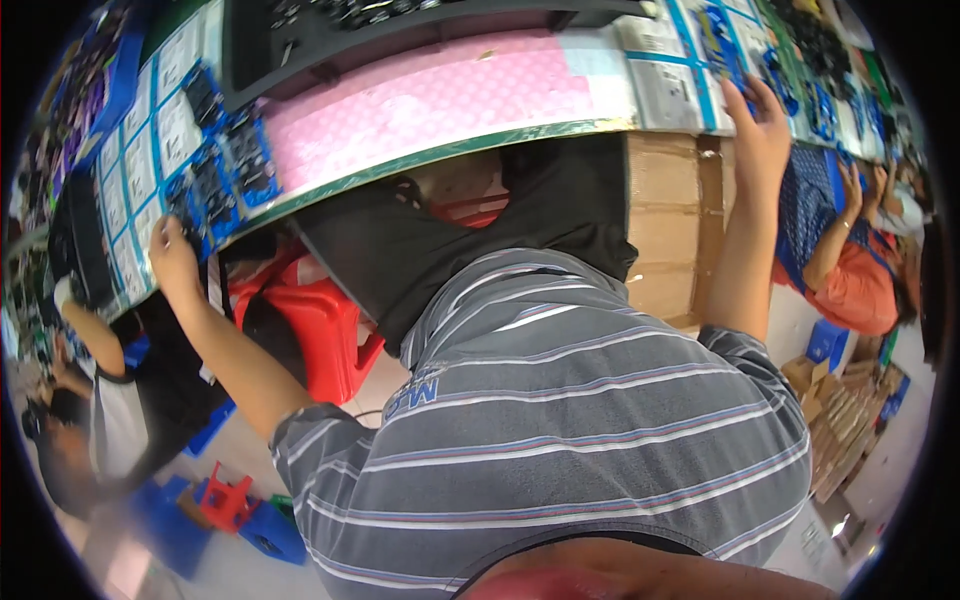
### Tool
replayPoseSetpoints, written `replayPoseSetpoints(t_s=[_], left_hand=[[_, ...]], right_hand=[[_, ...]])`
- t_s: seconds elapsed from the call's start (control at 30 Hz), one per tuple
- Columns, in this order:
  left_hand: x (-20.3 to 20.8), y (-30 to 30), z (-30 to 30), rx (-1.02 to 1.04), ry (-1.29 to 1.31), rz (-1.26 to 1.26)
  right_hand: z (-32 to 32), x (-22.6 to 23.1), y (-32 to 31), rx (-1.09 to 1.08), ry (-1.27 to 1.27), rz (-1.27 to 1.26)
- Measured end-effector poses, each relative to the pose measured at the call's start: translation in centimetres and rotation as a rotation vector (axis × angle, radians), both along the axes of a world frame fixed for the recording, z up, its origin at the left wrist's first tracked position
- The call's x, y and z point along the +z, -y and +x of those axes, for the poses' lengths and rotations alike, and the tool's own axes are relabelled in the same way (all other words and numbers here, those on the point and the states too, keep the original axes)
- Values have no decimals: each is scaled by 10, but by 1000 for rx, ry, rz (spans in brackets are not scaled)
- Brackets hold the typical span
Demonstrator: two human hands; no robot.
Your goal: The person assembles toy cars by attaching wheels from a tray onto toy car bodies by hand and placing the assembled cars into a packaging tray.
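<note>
My left hand (175, 260) is at the left end of the bench, its fingers curled beside a blue-framed black part (205, 195). A small dark thing seems to be at its fingertips, too unclear to name. Another blue-framed black part (248, 150) lies just beyond it. Stretched out to the right, my right hand (760, 130) hangs over the bench edge with fingers apart and nothing visible between them. Near its fingertips are blue-and-dark parts (722, 45) and a white printed sheet (665, 92) under blue tape strips.
A pink bubble-patterned mat (430, 95) covers the middle of the bench, below a black raised shelf (400, 38). Co-workers sit on both sides, one in an orange top (858, 285). A red plastic stool (325, 335) and cardboard (665, 220) are beneath the bench edge.
</note>
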State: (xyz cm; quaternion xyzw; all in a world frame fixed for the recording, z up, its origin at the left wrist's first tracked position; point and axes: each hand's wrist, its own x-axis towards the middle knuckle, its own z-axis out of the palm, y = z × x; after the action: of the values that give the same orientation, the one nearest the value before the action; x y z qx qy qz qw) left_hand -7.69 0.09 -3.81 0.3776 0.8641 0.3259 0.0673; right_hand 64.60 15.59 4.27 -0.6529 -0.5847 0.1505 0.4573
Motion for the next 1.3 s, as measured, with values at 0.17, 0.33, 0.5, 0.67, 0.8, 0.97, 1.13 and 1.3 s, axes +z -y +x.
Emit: replayPoseSetpoints(t_s=[0.17, 0.33, 0.5, 0.67, 0.8, 0.97, 1.13, 1.3], left_hand=[[55, -21, 199, -210, 77, 433], [14, -34, 360, -787, 1652, 687], [7, -32, 364, -715, 1752, 534], [11, -35, 364, -758, 1536, 545], [14, -30, 363, -711, 1554, 602], [3, -24, 358, -679, 1468, 610], [1, -24, 358, -692, 1493, 585], [3, -24, 355, -695, 1490, 638]], right_hand=[[-90, 10, 26, 407, -113, 21], [-152, 22, 27, 1047, -62, -120], [-162, 33, -94, 474, 192, -19], [-176, 24, -147, 418, 753, -17], [-185, 8, -162, 279, 863, 26], [-184, 60, -130, 577, 559, -252], [-182, 9, -166, 371, 930, -26], [-182, 52, -85, 460, 462, 181]])
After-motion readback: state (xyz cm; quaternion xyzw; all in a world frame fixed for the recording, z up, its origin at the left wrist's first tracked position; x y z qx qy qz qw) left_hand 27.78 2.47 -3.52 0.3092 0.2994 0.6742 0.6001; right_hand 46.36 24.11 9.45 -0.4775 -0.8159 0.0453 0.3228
